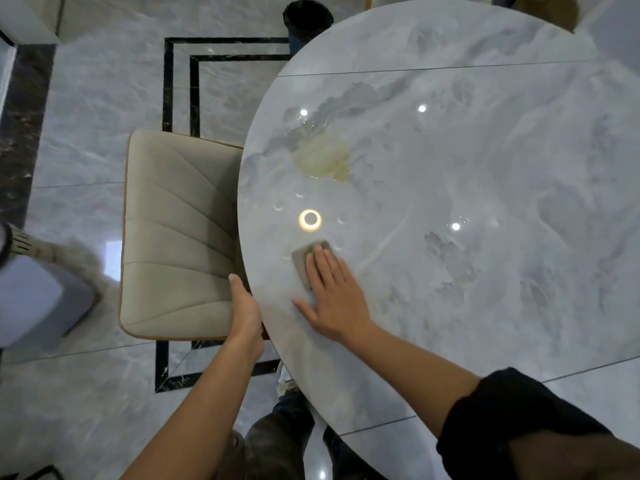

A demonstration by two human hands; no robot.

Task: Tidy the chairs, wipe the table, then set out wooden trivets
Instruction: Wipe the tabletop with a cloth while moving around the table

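A round grey marble table (485, 202) fills the right of the view. My right hand (332, 292) lies flat on a small grey cloth (303, 259) near the table's left edge, fingers spread over it. My left hand (244, 306) rests at the table's rim, beside a beige padded chair (176, 237) that stands close against the table. A yellowish spill (322, 155) marks the tabletop beyond the cloth. No wooden trivets are in view.
A dark bin (306, 22) stands on the tiled floor past the table's far edge. Another person's leg and shoe (38, 271) are at the left. A tan chair back (554, 12) shows at the top right. My own legs (277, 438) are below the table edge.
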